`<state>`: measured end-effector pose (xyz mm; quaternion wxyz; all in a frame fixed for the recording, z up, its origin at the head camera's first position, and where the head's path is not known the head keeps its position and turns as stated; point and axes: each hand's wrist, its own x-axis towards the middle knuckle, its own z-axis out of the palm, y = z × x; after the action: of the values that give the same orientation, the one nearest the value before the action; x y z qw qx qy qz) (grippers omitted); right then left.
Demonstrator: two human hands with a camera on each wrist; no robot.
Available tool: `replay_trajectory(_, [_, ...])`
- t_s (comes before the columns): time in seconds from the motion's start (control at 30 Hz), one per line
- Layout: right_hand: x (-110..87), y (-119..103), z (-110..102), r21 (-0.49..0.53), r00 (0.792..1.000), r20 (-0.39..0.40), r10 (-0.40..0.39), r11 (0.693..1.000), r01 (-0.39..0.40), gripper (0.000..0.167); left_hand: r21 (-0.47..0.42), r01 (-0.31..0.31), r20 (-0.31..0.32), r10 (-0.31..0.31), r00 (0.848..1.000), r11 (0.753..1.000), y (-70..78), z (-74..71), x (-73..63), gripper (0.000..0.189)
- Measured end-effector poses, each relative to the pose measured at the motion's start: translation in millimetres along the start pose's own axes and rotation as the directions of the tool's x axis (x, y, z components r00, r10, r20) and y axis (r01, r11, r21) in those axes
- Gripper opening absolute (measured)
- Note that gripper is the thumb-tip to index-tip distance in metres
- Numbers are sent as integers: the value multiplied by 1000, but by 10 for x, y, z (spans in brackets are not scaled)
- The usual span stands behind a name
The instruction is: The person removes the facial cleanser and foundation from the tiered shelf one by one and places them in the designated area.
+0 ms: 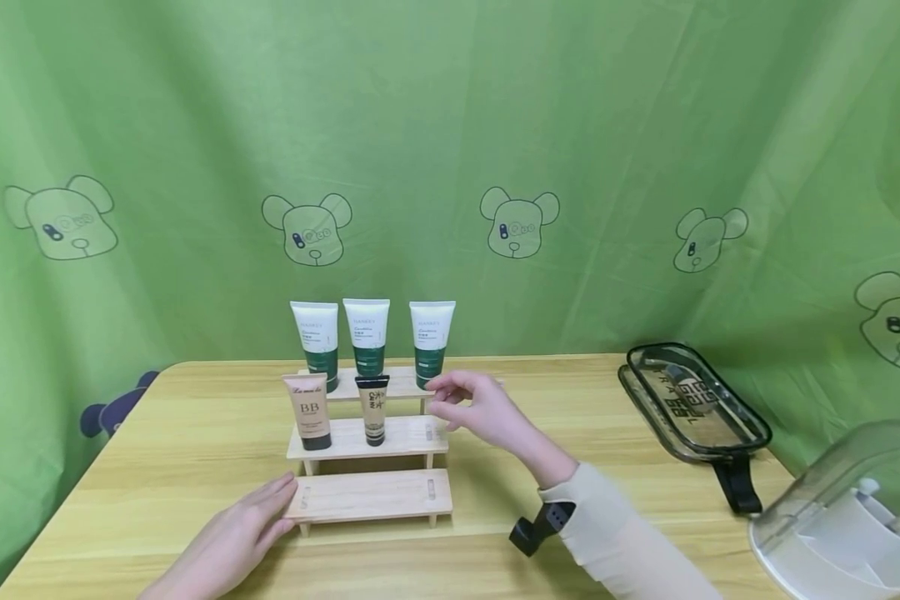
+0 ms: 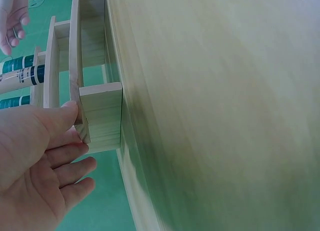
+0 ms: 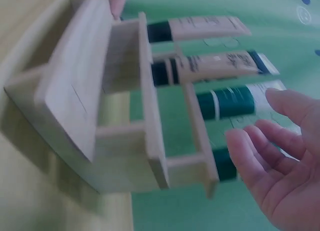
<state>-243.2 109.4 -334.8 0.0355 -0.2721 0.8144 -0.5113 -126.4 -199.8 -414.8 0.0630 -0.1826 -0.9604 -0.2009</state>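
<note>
A stepped wooden display stand (image 1: 367,496) with three tiers stands on the table. My left hand (image 1: 232,533) is at the left end of its lowest tier; in the left wrist view the thumb and index finger pinch the tier's corner (image 2: 84,131). White-and-green tubes (image 1: 432,342) stand three across on the top tier. On the middle tier stand a beige BB cream tube (image 1: 311,412) and a smaller beige tube with a black top edge (image 1: 373,408). Beside the rightmost green tube, my right hand (image 1: 480,408) holds nothing, thumb and bent fingers apart.
A clear zip pouch with black trim (image 1: 693,404) lies at the back right of the wooden table (image 1: 172,450). At the front right stands a white container (image 1: 840,533) under a transparent cover. Behind the table hangs a green curtain (image 1: 420,150) with bear outlines.
</note>
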Motion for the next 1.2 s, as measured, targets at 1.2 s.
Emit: replay_trajectory(1.2, [136, -174, 621, 198, 998, -6, 59, 978, -57, 25, -8, 18, 14, -18, 1000, 1000, 9, -5, 6, 47])
